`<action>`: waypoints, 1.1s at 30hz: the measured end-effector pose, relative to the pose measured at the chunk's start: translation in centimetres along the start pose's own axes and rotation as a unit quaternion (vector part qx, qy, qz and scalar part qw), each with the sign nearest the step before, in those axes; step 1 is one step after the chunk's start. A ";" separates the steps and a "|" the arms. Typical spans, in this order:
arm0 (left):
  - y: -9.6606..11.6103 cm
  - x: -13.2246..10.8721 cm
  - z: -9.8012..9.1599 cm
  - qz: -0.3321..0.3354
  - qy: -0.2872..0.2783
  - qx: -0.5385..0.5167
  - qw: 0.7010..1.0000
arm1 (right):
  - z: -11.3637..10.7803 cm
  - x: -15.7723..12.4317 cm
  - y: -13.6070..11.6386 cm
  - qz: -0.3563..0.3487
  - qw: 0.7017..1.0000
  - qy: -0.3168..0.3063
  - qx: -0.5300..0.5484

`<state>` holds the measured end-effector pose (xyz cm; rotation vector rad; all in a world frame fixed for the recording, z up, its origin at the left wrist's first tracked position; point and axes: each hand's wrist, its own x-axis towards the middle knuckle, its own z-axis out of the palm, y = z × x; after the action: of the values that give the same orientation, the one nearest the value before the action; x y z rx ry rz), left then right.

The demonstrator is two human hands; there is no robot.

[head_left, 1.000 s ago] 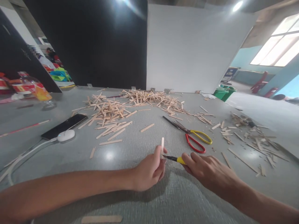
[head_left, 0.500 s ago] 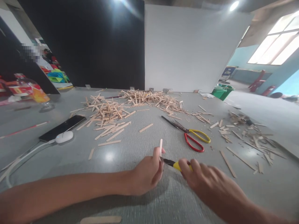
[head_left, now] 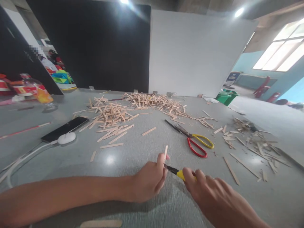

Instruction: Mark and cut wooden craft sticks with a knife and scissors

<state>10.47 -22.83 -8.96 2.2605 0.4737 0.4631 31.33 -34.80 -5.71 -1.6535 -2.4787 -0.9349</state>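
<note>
My left hand [head_left: 152, 179] pinches a wooden craft stick [head_left: 166, 152] that points upward. In my right hand [head_left: 209, 190] is a utility knife [head_left: 180, 174] with a yellow handle and a dark front end. The knife's tip meets the stick close to my left fingers; exactly how the blade lies there is too small to tell. Beyond my hands lie scissors [head_left: 190, 135] with one yellow and one red handle. A single craft stick [head_left: 149, 131] rests on the table left of the scissors.
Piles of craft sticks [head_left: 111, 110] spread across the back of the table, with scattered stick pieces [head_left: 258, 145] at right. A phone [head_left: 65, 128], a white cabled device [head_left: 66, 138] and a bottle [head_left: 42, 95] stand or lie at left. Another stick [head_left: 101, 224] lies at the front edge.
The camera view has shifted slightly. Both hands hold the same things, with the stick tilted a little more to the right and the knife still against it.
</note>
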 end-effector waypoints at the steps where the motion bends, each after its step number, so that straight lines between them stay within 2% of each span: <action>1: 0.1 0.0 0.0 0.001 0.001 0.002 1.000 | 0.1 0.0 0.1 0.005 1.000 0.004 -0.003; 3: 0.1 -0.1 0.0 0.005 0.005 0.006 1.000 | 1.2 0.2 1.1 -0.030 0.999 0.021 0.029; 5: 0.2 -0.2 0.0 0.010 0.006 0.010 1.000 | 2.9 0.8 2.4 -0.094 0.992 0.064 0.047; 7: 0.1 -0.2 0.0 0.012 0.009 0.010 1.000 | 3.8 1.1 2.9 -0.102 0.991 0.070 0.046; 10: -0.1 -0.3 -0.1 0.005 0.017 -0.004 1.000 | 2.8 0.8 1.3 -0.057 0.997 0.052 0.020; 11: -0.1 -0.3 -0.1 0.004 0.016 -0.010 1.000 | 2.2 0.6 0.5 -0.013 0.999 0.036 -0.022; 13: -0.2 -0.3 -0.1 0.004 0.009 -0.024 1.000 | 1.2 0.2 -0.7 0.016 0.999 -0.002 -0.048; 17: 0.2 -0.2 -0.4 0.001 -0.003 -0.052 0.999 | 1.2 0.3 -0.5 -0.009 0.999 0.026 0.038; 20: 0.7 -0.1 -0.9 -0.019 -0.013 -0.103 0.994 | 0.8 0.7 0.0 0.052 0.988 0.045 0.137; 22: 0.9 0.0 -1.1 -0.028 -0.029 -0.126 0.991 | -0.1 0.8 -0.1 0.091 0.965 0.022 0.244; 24: 1.0 -0.1 -1.2 -0.029 -0.041 -0.134 0.990 | -1.3 0.9 -0.2 0.092 0.925 -0.057 0.365; 25: 1.0 -0.1 -1.2 -0.026 -0.042 -0.138 0.989 | -1.7 1.1 -0.2 0.122 0.896 -0.104 0.413; 27: 1.0 -0.1 -1.2 -0.022 -0.034 -0.158 0.987 | -2.2 1.5 -0.1 0.231 0.813 -0.205 0.493; 28: 1.0 0.0 -1.1 -0.020 -0.032 -0.173 0.984 | -2.3 1.7 0.0 0.272 0.773 -0.246 0.518; 29: 1.0 0.0 -1.1 -0.022 -0.036 -0.190 0.981 | -2.3 1.9 0.2 0.294 0.745 -0.274 0.533; 30: 1.1 0.0 -1.0 -0.026 -0.041 -0.205 0.978 | -2.2 2.0 0.3 0.297 0.735 -0.287 0.538; 31: 1.1 0.0 -1.0 -0.034 -0.046 -0.216 0.975 | -2.0 2.1 0.3 0.289 0.742 -0.285 0.533; 33: 1.1 0.0 -0.8 -0.050 -0.045 -0.223 0.973 | -1.7 2.1 0.3 0.277 0.780 -0.256 0.499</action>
<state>10.31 -23.05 -7.61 1.8077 0.3888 0.3700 30.14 -33.80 -3.50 -2.0233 -1.7930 0.8622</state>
